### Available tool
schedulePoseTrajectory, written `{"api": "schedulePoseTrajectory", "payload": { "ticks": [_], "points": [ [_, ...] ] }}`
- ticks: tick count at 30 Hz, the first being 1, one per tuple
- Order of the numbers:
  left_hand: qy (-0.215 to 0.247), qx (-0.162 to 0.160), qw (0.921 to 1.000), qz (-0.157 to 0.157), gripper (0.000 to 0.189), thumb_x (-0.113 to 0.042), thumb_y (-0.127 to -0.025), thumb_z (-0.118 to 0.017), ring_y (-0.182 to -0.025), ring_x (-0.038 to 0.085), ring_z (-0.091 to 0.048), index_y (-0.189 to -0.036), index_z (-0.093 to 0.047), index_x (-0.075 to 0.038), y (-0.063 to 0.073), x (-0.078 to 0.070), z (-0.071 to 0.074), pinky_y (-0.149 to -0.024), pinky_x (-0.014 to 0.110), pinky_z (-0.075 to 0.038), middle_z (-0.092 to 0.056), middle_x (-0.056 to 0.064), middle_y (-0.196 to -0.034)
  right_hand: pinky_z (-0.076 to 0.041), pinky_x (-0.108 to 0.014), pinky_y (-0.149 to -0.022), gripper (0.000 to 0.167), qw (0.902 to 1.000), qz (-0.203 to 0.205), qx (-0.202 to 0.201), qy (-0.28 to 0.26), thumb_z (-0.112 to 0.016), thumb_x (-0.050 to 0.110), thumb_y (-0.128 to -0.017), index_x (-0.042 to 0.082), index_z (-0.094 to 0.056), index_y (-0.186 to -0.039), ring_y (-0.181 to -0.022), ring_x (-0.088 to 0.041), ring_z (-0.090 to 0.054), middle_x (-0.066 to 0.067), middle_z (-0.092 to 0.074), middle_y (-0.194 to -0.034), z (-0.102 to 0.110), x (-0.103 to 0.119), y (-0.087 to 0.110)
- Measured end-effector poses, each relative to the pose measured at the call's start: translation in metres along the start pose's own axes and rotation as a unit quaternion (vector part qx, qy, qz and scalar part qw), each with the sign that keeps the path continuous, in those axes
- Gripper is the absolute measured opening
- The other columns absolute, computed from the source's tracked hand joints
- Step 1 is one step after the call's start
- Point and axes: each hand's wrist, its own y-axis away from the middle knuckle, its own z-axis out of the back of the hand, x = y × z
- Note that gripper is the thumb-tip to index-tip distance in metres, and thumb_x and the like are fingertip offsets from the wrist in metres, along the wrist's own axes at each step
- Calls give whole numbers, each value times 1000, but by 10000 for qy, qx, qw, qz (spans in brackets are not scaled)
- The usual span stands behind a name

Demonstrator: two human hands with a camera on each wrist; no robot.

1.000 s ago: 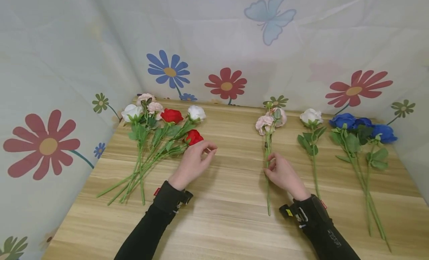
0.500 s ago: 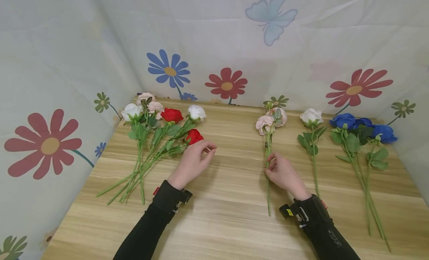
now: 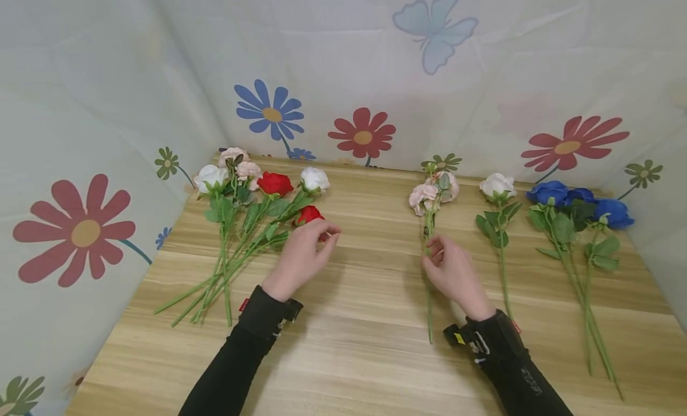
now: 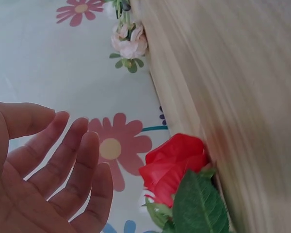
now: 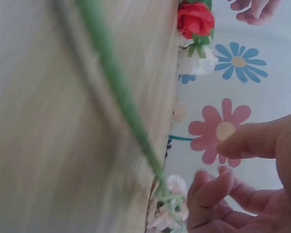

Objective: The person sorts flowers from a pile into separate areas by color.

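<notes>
My left hand (image 3: pixel 300 256) hovers over the table beside a red rose (image 3: pixel 308 214), fingers loosely bent and holding nothing. In the left wrist view a gap shows between that hand and the red rose (image 4: pixel 172 167). My right hand (image 3: pixel 456 279) is over the green stem (image 3: pixel 429 314) of a pale pink flower (image 3: pixel 424 196) lying on the table. Thumb and fingers of the right hand (image 5: pixel 247 189) stand apart in the right wrist view, and the stem (image 5: pixel 121 92) runs past them without being gripped. The right hand covers part of this stem in the head view.
On the left, white (image 3: pixel 211 177), pink (image 3: pixel 248 171) and red (image 3: pixel 275 184) flowers lie with crossed stems. To the right lie a single white rose (image 3: pixel 498 186) and several blue roses (image 3: pixel 548 192). A flower-printed curtain (image 3: pixel 451 106) rises behind the wooden table (image 3: pixel 370 356).
My left hand has shifted slightly left over the red rose. The right hand has risen a little at the pink flower's stem. The flowers lie as before.
</notes>
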Motion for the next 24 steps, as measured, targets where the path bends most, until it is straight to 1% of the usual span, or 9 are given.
{"api": "schedulePoseTrajectory", "payload": {
  "ticks": [2, 6, 11, 15, 18, 24],
  "points": [
    [-57, -52, 10000, -46, 16, -12, -99, -62, -92, 23, -68, -109, -73, -6, 0, 0, 4, -82, 37, -58, -72, 9, -103, -49, -24, -67, 18, 9996, 135, -136, -183, -64, 5, -91, -3, -63, -108, -76, -20, -63, -14, -66, -89, -2, 6, -1],
    [-136, -89, 9999, -44, 16, -13, -99, -62, -94, 22, -69, -110, -72, -6, 1, 1, 14, -83, 38, -58, -72, 9, -105, -49, -18, -65, 17, 9974, 297, -174, -634, -62, 2, -91, -4, -64, -107, -77, -18, -62, -15, -67, -89, -6, 21, -5],
    [-330, -42, 9994, 58, 15, -14, -100, -62, -98, 23, -69, -108, -72, -7, 2, 3, 27, -85, 40, -57, -72, 8, -105, -50, -16, -63, 17, 9916, 305, -44, -1257, -61, 0, -92, -6, -63, -107, -78, -16, -61, -16, -67, -91, -11, 40, -10],
    [-461, 131, 9985, 268, 17, -15, -99, -64, -102, 26, -69, -110, -72, -6, 4, 5, 39, -87, 42, -56, -72, 9, -109, -51, -16, -63, 16, 9846, 361, 83, -1706, -61, 0, -93, -6, -63, -108, -79, -17, -61, -18, -67, -93, -16, 55, -13],
    [-481, 252, 9977, 408, 20, -15, -99, -64, -105, 27, -69, -114, -71, -4, 5, 8, 48, -89, 44, -56, -72, 11, -113, -51, -16, -64, 16, 9814, 385, 186, -1870, -61, 1, -94, -5, -63, -108, -80, -16, -62, -18, -68, -94, -20, 66, -14],
    [-594, 302, 9966, 486, 21, -15, -100, -62, -106, 28, -68, -116, -71, -4, 8, 17, 62, -89, 44, -55, -72, 11, -113, -52, -16, -65, 15, 9740, 518, 366, -2175, -59, -1, -94, -4, -63, -108, -82, -17, -63, -19, -67, -96, -31, 83, -18]
  ]
}}
